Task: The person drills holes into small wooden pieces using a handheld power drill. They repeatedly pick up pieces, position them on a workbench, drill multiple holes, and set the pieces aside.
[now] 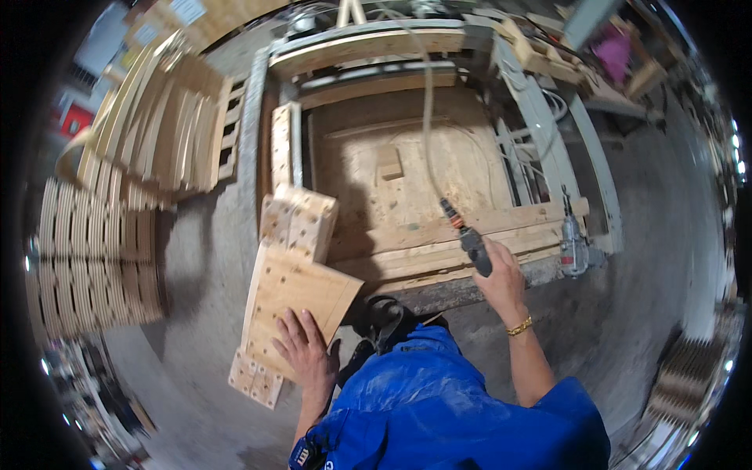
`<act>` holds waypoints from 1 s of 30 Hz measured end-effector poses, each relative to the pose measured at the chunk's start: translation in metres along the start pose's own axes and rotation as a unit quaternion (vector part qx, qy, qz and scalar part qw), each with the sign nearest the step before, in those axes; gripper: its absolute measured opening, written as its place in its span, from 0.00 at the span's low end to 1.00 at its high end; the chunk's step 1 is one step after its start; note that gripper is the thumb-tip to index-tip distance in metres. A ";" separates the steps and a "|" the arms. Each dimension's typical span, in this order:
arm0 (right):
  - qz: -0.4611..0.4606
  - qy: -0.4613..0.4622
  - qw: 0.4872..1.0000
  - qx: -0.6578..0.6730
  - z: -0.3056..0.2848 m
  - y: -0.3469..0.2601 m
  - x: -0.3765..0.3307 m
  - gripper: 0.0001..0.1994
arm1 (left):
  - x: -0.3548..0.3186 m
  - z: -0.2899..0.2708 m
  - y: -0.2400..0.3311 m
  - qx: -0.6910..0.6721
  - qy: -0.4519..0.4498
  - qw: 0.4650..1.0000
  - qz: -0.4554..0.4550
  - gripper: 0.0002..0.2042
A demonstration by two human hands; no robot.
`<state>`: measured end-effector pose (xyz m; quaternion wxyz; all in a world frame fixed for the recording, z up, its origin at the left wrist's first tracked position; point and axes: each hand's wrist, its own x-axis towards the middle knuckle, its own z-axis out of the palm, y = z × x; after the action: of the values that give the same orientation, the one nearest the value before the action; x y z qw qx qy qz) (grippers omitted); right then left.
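Note:
My left hand (307,352) lies with spread fingers on a plywood panel (294,301) dotted with drilled holes. The panel rests at a slant over thick wooden blocks (298,219), which also have holes in them; a similar holed piece (254,379) shows at the near end. My right hand (501,278) is wrapped round a black air tool (474,249) with an orange ring at its hose coupling. A pale hose (428,117) runs from it toward the far side. The tool's working end is hidden by the hand.
A workbench frame (258,141) surrounds a recessed wooden board with a small wood block (389,162) on it. A grey and red power tool (574,249) with a bit sits at the right edge. Stacked boards (157,125) and slatted stacks (98,258) stand to the left.

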<state>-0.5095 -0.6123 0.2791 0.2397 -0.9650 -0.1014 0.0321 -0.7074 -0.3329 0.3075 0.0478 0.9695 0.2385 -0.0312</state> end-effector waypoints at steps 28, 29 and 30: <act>0.031 -0.458 0.695 0.554 0.154 -0.147 -0.032 0.21 | -0.008 -0.079 -0.092 -0.124 0.124 0.980 -0.090 0.22; 0.045 -0.509 0.674 0.533 0.163 -0.161 -0.045 0.23 | -0.008 -0.087 -0.098 -0.140 0.087 0.979 -0.122 0.22; 0.066 -0.520 0.622 0.582 0.168 -0.176 -0.068 0.22 | -0.023 -0.086 -0.111 -0.189 0.126 0.968 -0.105 0.22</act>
<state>-0.6263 -0.3974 0.2143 0.6557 -0.4504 -0.1050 0.5968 -0.7765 -0.2365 0.3860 0.1963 0.9084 0.3445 0.1325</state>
